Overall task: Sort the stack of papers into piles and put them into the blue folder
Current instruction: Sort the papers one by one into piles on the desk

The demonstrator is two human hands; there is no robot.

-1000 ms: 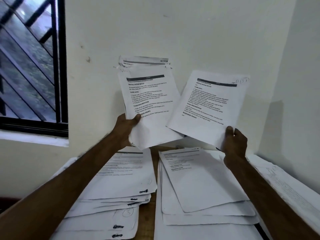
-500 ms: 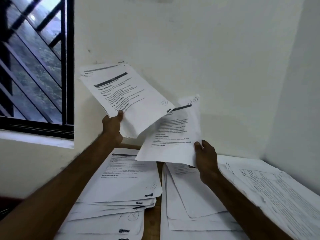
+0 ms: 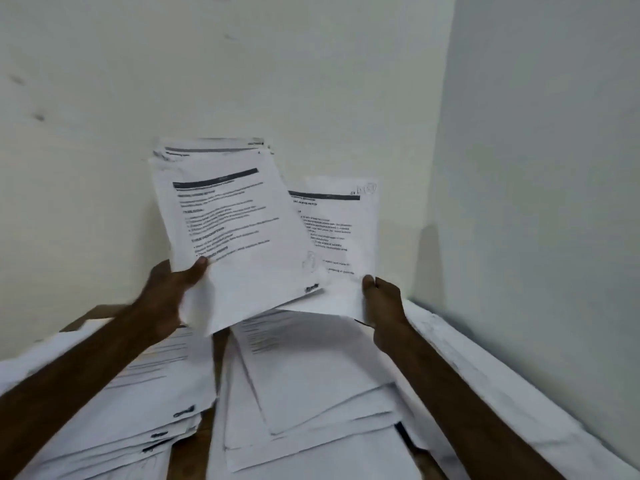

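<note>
My left hand [image 3: 169, 292] grips a stack of printed papers [image 3: 228, 230] by its lower left edge and holds it up in front of the wall. A single printed sheet [image 3: 341, 233] stands behind the stack's right side, pinched at its lower right corner by my right hand [image 3: 382, 299]. Below them lie three piles on the wooden table [image 3: 188, 445]: a left pile [image 3: 152, 403], a middle pile [image 3: 311, 382] and a right pile [image 3: 491, 386] along the side wall. No blue folder shows in view.
White walls meet in a corner at the back right [image 3: 440, 168]. A dark narrow object [image 3: 403, 433] pokes out at the right edge of the middle pile. A strip of bare table separates the left and middle piles.
The view has swung right, so the window is gone from sight. My left hand brought the stack back toward the middle and upright. My right hand raised its sheet behind the stack.
</note>
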